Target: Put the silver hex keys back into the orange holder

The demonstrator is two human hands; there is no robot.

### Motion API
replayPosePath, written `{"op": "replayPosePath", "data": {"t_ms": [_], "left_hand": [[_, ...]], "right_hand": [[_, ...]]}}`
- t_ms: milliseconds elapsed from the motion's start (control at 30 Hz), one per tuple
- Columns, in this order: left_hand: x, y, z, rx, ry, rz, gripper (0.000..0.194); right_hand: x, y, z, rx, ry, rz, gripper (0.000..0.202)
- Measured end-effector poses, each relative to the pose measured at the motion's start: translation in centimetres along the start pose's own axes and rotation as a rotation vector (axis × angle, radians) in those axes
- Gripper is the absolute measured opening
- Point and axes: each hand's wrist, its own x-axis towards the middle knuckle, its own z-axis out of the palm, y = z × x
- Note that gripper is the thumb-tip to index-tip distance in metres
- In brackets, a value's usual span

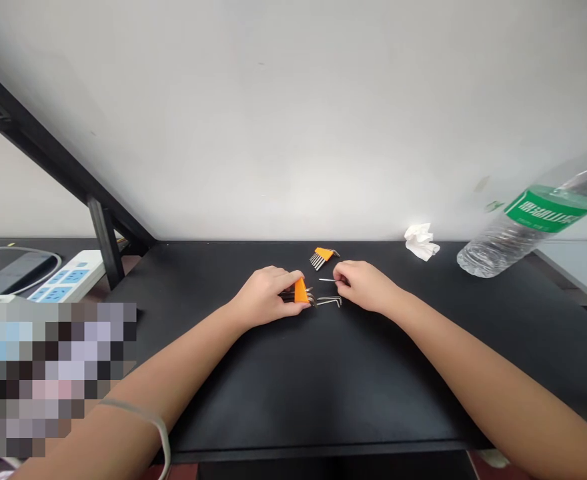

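The left hand (273,295) grips an orange holder (301,291); at its three o'clock, the right hand (359,284) pinches what seems a hex key (327,280).

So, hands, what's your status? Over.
Left hand gripping orange holder. Right hand pinching thin metal rod. Loose hex keys beside the holder. Bottle well off right.

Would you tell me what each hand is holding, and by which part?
The left hand holds an orange plastic key holder by its opposite ends; the right hand holds a thin silver metal rod by its right end.
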Motion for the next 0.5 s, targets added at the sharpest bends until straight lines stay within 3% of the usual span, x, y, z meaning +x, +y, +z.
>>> {"op": "replayPosePath", "data": {"t_ms": [100,233,500], "left_hand": [[0.0,0.0,0.0,-0.008,0.020,0.002,0.033],[0.0,0.1,0.1,-0.013,0.016,0.012,0.031],[-0.1,-0.1,0.2,-0.003,0.031,0.026,0.034]], "right_hand": [[-0.4,-0.9,-0.2,0.189,0.067,-0.172,0.015],[-0.7,-1.9,-0.1,0.236,0.158,-0.288,0.019],[-1.0,-1.9,0.2,0.170,0.199,-0.301,0.025]]}}
